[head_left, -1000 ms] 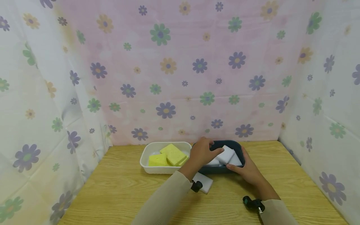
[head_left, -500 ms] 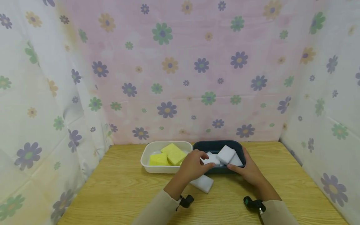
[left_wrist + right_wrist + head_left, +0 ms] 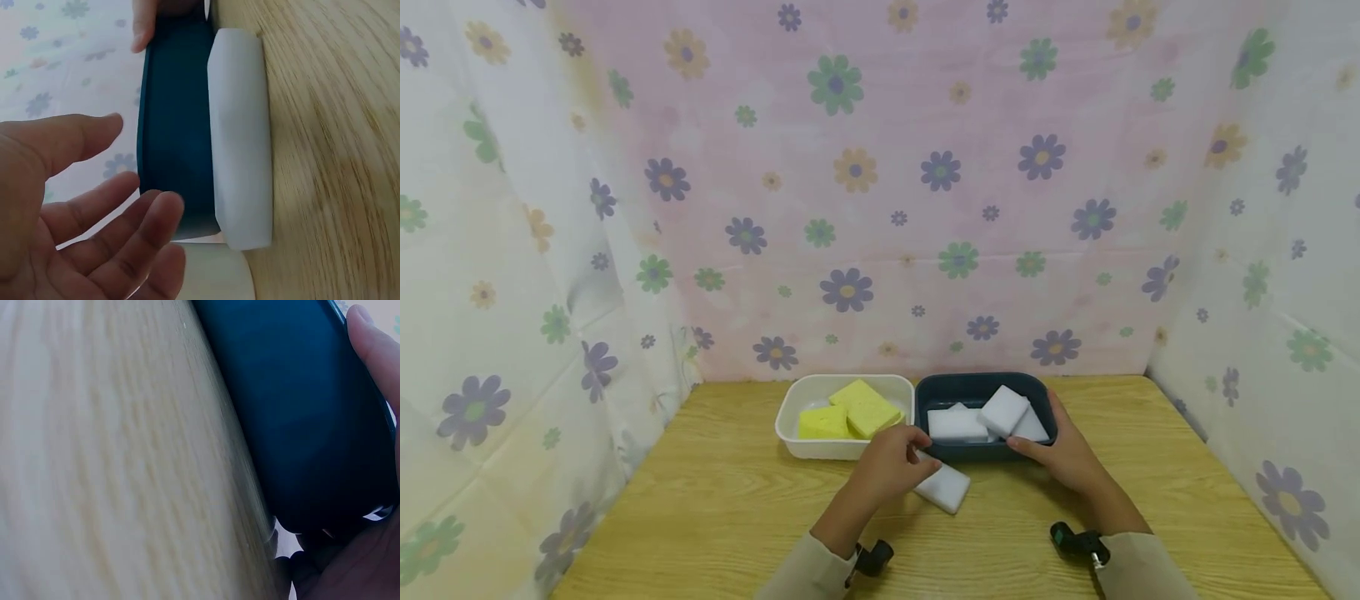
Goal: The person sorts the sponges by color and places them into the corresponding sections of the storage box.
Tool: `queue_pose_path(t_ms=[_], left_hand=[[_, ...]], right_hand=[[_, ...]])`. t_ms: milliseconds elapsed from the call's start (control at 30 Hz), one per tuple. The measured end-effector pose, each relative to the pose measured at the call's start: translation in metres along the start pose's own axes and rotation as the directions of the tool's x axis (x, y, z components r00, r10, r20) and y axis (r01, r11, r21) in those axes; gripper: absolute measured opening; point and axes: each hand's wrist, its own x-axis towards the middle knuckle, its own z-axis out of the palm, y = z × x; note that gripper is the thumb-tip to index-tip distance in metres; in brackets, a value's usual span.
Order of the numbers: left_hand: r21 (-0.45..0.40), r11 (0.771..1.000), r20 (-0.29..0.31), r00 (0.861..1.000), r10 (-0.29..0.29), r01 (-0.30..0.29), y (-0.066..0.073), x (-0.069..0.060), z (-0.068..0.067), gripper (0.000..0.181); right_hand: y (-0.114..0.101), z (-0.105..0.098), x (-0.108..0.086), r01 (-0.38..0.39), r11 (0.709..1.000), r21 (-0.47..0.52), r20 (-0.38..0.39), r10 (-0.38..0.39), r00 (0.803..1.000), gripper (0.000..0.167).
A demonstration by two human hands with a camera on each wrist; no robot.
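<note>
My left hand (image 3: 891, 460), fingers loosely bent and holding nothing, hovers by a white sponge (image 3: 946, 487) on the table. In the left wrist view a gap shows between the fingers and that sponge (image 3: 240, 137). A dark blue bin (image 3: 955, 452) stands just behind it, with several white sponges (image 3: 957, 425) inside, one of them tilted on top of the others. At the bin's right end my right hand (image 3: 1063, 450) holds it, thumb over the front rim and fingers along the side. The right wrist view shows the bin's wall (image 3: 300, 412) against that hand.
Left of the dark bin stands a white bin (image 3: 835, 450) with several yellow sponges (image 3: 865, 412) in it. Both bins sit side by side near the back of the wooden table (image 3: 715, 500). A flowered curtain (image 3: 880, 208) hangs behind and at both sides.
My left hand has drawn back from over the dark bin toward the sponge on the table. A white sponge now lies flat in the bin's left part. The right hand stays at the bin.
</note>
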Motion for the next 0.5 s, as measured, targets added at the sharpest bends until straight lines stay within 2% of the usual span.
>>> queue_pose_path(t_ms=[267, 500], left_hand=[[0.080, 0.994, 0.099, 0.992, -0.078, 0.071, -0.0043, -0.0012, -0.0007, 0.033], [0.095, 0.993, 0.158, 0.984, -0.082, 0.067, -0.0012, -0.0063, -0.0014, 0.030]], right_hand=[[-0.0024, -0.0021, 0.0008, 0.009, 1.000, -0.002, -0.011, -0.009, 1.000, 0.126], [-0.0026, 0.0004, -0.0013, -0.001, 1.000, 0.003, 0.003, 0.001, 1.000, 0.124]])
